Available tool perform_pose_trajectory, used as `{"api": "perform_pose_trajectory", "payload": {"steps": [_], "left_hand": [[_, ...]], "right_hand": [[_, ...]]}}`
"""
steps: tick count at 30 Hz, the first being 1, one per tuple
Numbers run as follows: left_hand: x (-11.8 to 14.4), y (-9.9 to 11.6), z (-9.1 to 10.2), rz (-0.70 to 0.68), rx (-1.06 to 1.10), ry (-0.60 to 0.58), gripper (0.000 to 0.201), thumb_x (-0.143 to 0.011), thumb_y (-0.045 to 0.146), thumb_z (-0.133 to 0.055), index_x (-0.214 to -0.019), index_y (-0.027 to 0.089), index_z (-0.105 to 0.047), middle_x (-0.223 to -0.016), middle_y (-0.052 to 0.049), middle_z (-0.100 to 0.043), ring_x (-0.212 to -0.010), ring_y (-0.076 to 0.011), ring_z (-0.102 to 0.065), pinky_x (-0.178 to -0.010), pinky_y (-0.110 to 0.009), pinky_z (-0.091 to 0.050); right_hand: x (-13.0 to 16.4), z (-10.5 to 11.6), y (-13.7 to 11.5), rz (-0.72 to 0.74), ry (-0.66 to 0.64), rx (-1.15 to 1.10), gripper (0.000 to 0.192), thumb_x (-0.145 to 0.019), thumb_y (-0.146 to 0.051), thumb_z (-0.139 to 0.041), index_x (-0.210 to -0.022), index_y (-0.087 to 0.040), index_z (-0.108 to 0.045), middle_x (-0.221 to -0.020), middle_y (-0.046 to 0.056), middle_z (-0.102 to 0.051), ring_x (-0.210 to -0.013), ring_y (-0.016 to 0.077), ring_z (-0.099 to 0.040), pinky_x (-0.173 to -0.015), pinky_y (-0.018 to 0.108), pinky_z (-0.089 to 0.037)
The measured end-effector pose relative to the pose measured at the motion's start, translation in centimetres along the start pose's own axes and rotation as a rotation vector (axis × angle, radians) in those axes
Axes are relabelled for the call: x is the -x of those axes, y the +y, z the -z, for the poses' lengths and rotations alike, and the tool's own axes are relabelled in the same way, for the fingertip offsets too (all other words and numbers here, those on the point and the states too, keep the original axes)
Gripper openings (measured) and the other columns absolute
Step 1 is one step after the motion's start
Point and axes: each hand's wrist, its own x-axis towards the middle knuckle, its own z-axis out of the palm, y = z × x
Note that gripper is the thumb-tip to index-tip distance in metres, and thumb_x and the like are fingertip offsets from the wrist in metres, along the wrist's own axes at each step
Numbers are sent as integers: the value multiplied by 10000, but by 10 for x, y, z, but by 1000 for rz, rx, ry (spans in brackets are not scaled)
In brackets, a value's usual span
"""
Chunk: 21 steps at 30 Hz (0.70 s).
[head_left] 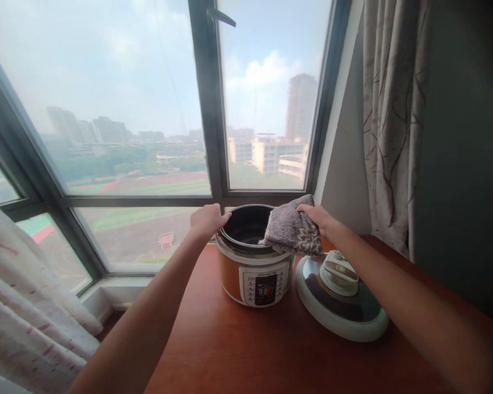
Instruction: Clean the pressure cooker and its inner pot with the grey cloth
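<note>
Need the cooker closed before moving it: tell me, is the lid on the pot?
No, the lid lies on the table to the right of the open cooker.

Hazy daylight floods through the window [139, 109]; right side dim, edges bowed by distortion.
</note>
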Motion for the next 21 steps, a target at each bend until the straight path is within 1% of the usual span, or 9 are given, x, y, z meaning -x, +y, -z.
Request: {"api": "perform_pose_trajectory", "payload": {"steps": [2, 4, 8, 12, 15, 18, 21], "left_hand": [[-9, -6, -5, 10, -14, -73, 471, -816, 621, -583, -854, 179, -742, -914, -179, -749, -891, -348, -709, -761, -399, -521], [-13, -8, -8, -2, -15, -113, 434, -800, 601, -600, -834, 195, -748, -921, -165, -758, -889, -340, -711, -754, -391, -519], [-18, -7, -10, -15, -9, -106, 278, -766, 453, -650, -837, 205, -754, -984, -164, -762, -949, -337, -700, -787, -389, -510], [-21, -8, -11, -18, 51, -79, 189, -705, 371, -687, -763, 199, -736, -959, -158, -759, -943, -324, -689, -790, -366, -492], [-23, -13, -15, -9, 156, -52, 145, -675, 341, -684, -649, 198, -683, -812, -118, -737, -848, -289, -675, -731, -331, -461], [-25, -19, -21, 5, 320, -22, 187, -674, 340, -662, -557, 202, -617, -613, -52, -637, -682, -223, -610, -634, -302, -399], [-26, -21, -22, 32, 537, 28, 215, -671, 351, -649, -534, 197, -587, -533, -13, -544, -584, -172, -522, -564, -287, -336]], "right_hand": [[-7, -4, 2, 15, 5, 53, 293, -735, -286, -801, -968, -155, -680, -496, -12, -627, -450, 192, -611, -431, 285, -515], [-11, -6, 2, 18, -5, 101, 285, -726, -284, -813, -952, -162, -689, -504, -18, -629, -453, 179, -606, -431, 270, -503], [-8, -8, -3, -7, -18, 191, 264, -715, -276, -820, -915, -157, -694, -516, -9, -638, -455, 170, -602, -443, 268, -504], [2, -12, -7, -29, -15, 246, 271, -687, -209, -823, -901, -131, -677, -548, 19, -660, -490, 192, -631, -464, 284, -522], [8, -16, -7, -26, -18, 233, 205, -721, -160, -765, -895, -115, -665, -601, 47, -689, -553, 205, -668, -506, 287, -544], [11, -19, -7, -31, -23, 201, 144, -764, -160, -707, -892, -108, -663, -666, 73, -717, -618, 219, -698, -549, 297, -562], [11, -21, -13, -9, -1, 176, 138, -770, -178, -703, -886, -112, -668, -697, 71, -723, -643, 216, -700, -570, 294, -561]]}}
